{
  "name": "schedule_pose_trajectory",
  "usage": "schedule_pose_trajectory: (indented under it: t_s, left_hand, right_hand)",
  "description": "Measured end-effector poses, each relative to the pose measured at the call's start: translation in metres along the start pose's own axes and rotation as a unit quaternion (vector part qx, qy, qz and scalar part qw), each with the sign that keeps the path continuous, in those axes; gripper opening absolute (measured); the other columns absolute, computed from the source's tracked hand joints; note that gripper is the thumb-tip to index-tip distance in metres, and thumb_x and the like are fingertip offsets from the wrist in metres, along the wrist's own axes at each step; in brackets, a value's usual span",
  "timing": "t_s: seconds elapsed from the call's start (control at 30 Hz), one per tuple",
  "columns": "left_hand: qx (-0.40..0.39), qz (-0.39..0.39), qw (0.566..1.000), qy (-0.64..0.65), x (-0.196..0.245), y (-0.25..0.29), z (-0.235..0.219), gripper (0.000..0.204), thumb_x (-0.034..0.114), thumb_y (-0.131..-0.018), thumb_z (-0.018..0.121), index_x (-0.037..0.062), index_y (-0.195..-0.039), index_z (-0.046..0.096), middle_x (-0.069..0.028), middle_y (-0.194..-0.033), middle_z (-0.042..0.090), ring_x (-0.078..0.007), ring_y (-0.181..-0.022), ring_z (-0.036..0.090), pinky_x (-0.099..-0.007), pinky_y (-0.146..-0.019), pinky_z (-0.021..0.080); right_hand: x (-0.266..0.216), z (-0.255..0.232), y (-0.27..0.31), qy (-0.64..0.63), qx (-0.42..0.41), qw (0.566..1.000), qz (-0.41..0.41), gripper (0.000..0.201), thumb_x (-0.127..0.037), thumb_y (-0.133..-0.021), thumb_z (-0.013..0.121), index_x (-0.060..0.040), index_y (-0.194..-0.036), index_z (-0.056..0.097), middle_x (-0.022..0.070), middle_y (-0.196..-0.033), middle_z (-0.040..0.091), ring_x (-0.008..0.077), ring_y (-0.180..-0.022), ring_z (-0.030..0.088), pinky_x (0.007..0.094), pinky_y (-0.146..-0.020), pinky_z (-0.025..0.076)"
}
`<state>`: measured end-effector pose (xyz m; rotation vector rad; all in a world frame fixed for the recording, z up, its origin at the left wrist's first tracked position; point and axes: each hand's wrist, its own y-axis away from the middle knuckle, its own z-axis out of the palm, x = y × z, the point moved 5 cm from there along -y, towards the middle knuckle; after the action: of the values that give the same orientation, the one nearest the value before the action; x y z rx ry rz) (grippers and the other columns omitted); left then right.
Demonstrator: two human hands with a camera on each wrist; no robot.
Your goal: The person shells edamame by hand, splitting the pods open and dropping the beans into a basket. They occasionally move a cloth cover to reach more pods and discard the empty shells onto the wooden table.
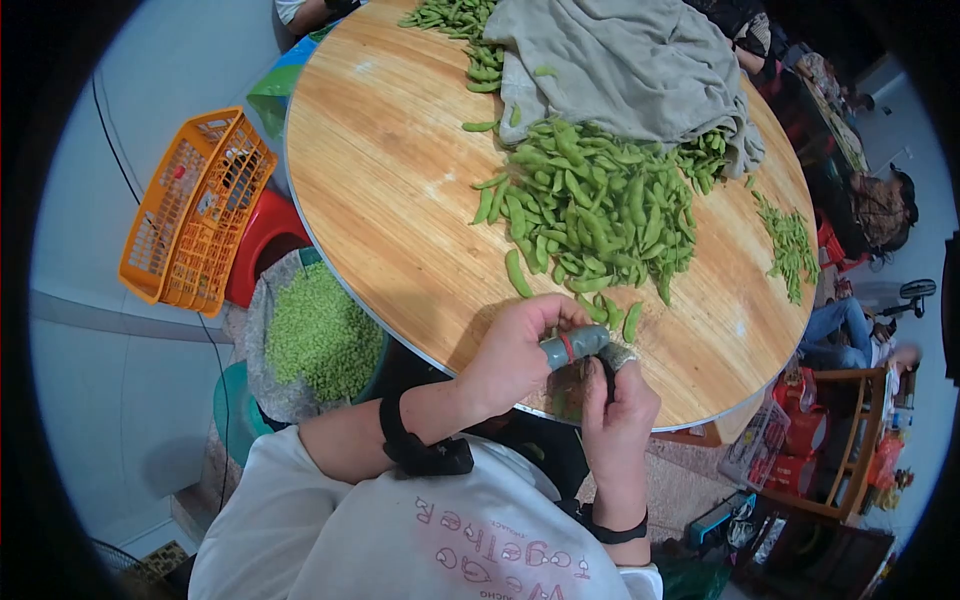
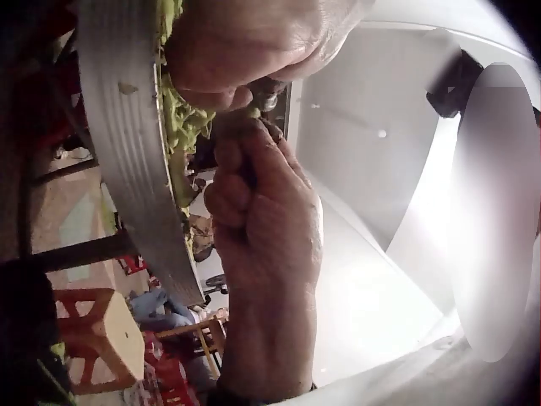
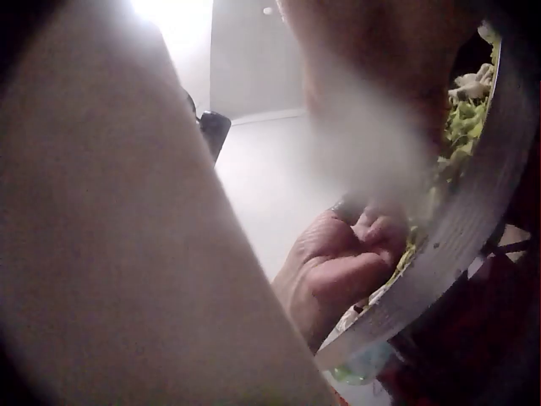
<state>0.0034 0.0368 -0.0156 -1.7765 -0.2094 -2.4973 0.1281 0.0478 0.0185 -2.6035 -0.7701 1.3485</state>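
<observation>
In the head view my left hand point(image 1: 515, 355) and right hand point(image 1: 620, 405) meet over the table's near edge. A grey-green finger sleeve point(image 1: 578, 347) with a red band covers a left finger, which reaches across to the right fingertips. The right thumb and fingers pinch together; in the left wrist view a small green bit of soybean pod point(image 2: 255, 112) shows at their tips. The left hand's curled fingers come close beside it, and I cannot tell whether they grip it too. Just beyond lies a heap of green soybean pods point(image 1: 600, 205).
The round wooden table point(image 1: 380, 170) also bears a grey cloth point(image 1: 620, 65) and a smaller pod pile point(image 1: 790, 245). At left, shelled beans point(image 1: 320, 330) fill a lined tub below the rim, near an orange basket point(image 1: 190, 215) and red stool point(image 1: 265, 245). Other people sit at far right.
</observation>
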Motion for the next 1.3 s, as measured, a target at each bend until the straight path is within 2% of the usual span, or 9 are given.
schedule_pose_trajectory:
  t_s: [0.3, 0.37, 0.6, 0.73, 0.9, 1.0, 1.1, 1.2, 1.3]
  left_hand:
    - [-0.012, -0.044, 0.999, -0.021, 0.001, 0.000, 0.009, 0.009, 0.005, -0.086, 0.054, 0.0018, -0.093, 0.057, 0.0029, -0.078, 0.055, -0.0032, -0.072, 0.049, -0.0181, -0.062, 0.041]
    - [0.005, 0.089, 0.995, -0.050, 0.007, 0.001, 0.011, 0.013, 0.000, -0.085, 0.050, 0.0018, -0.098, 0.053, 0.0014, -0.081, 0.055, -0.0047, -0.073, 0.050, -0.0192, -0.063, 0.042]
    - [0.084, 0.202, 0.973, -0.076, 0.024, 0.002, -0.006, 0.018, -0.003, -0.081, 0.055, 0.0013, -0.098, 0.053, -0.0003, -0.082, 0.055, -0.0067, -0.073, 0.052, -0.0206, -0.063, 0.043]
    - [-0.074, 0.178, 0.947, -0.257, 0.027, 0.006, 0.009, 0.012, 0.002, -0.080, 0.061, 0.0002, -0.093, 0.060, -0.0013, -0.082, 0.056, -0.0070, -0.073, 0.053, -0.0205, -0.058, 0.045]
    - [-0.137, -0.080, 0.987, -0.032, -0.005, 0.001, -0.001, 0.014, -0.002, -0.081, 0.058, -0.0008, -0.095, 0.060, -0.0038, -0.086, 0.060, -0.0084, -0.081, 0.056, -0.0235, -0.068, 0.047]
    - [-0.095, -0.035, 0.990, -0.097, -0.010, -0.003, -0.010, 0.016, -0.003, -0.080, 0.057, -0.0006, -0.096, 0.059, -0.0039, -0.087, 0.060, -0.0072, -0.084, 0.054, -0.0229, -0.074, 0.045]
    - [-0.098, -0.058, 0.971, -0.209, -0.003, -0.004, -0.009, 0.016, -0.003, -0.080, 0.058, 0.0000, -0.096, 0.060, -0.0031, -0.087, 0.060, -0.0058, -0.085, 0.053, -0.0215, -0.077, 0.042]
    - [-0.276, -0.136, 0.932, -0.191, -0.007, 0.006, 0.010, 0.022, 0.000, -0.079, 0.059, 0.0011, -0.101, 0.058, -0.0027, -0.087, 0.059, -0.0056, -0.085, 0.053, -0.0208, -0.078, 0.041]
    - [-0.238, -0.115, 0.956, -0.125, -0.010, 0.005, 0.014, 0.030, 0.000, -0.080, 0.060, 0.0007, -0.109, 0.054, -0.0026, -0.090, 0.058, -0.0069, -0.085, 0.054, -0.0213, -0.081, 0.041]
  right_hand:
    - [0.001, -0.005, 0.002, 0.044, -0.080, 0.993, -0.069, 0.009, -0.002, -0.078, 0.060, 0.0014, -0.079, 0.052, 0.0123, -0.056, 0.049, 0.0242, -0.045, 0.050, 0.0326, -0.043, 0.038]
    - [0.015, 0.003, 0.009, -0.254, -0.146, 0.950, 0.111, 0.007, -0.005, -0.082, 0.058, 0.0010, -0.082, 0.054, 0.0024, -0.056, 0.049, 0.0111, -0.046, 0.046, 0.0263, -0.043, 0.036]
    - [0.027, -0.003, 0.008, -0.373, -0.086, 0.896, 0.226, 0.010, -0.009, -0.088, 0.049, -0.0010, -0.093, 0.054, -0.0030, -0.063, 0.050, 0.0026, -0.051, 0.042, 0.0168, -0.043, 0.029]
    - [0.032, -0.001, 0.009, -0.274, -0.091, 0.943, 0.165, 0.007, -0.006, -0.087, 0.051, -0.0001, -0.086, 0.055, -0.0029, -0.062, 0.050, 0.0032, -0.052, 0.043, 0.0179, -0.046, 0.033]
    - [0.030, 0.001, 0.009, -0.324, -0.157, 0.910, 0.206, 0.008, -0.005, -0.084, 0.055, 0.0024, -0.080, 0.055, -0.0006, -0.057, 0.047, 0.0036, -0.053, 0.043, 0.0202, -0.047, 0.035]
    - [0.036, -0.010, -0.004, -0.200, -0.166, 0.958, 0.119, 0.014, -0.010, -0.080, 0.062, 0.0017, -0.083, 0.055, 0.0058, -0.055, 0.050, 0.0110, -0.049, 0.050, 0.0255, -0.046, 0.039]
    - [0.032, -0.027, -0.029, 0.242, -0.025, 0.967, 0.075, 0.025, -0.019, -0.077, 0.066, -0.0017, -0.090, 0.054, 0.0174, -0.061, 0.057, 0.0358, -0.056, 0.057, 0.0393, -0.050, 0.045]
    - [0.040, -0.017, -0.022, 0.295, -0.058, 0.952, 0.048, 0.022, -0.018, -0.078, 0.064, -0.0017, -0.087, 0.053, 0.0178, -0.061, 0.057, 0.0350, -0.056, 0.058, 0.0407, -0.050, 0.045]
    - [0.041, -0.020, -0.017, 0.237, -0.019, 0.971, 0.035, 0.016, -0.012, -0.078, 0.062, -0.0003, -0.083, 0.052, 0.0175, -0.061, 0.057, 0.0343, -0.054, 0.058, 0.0405, -0.048, 0.045]
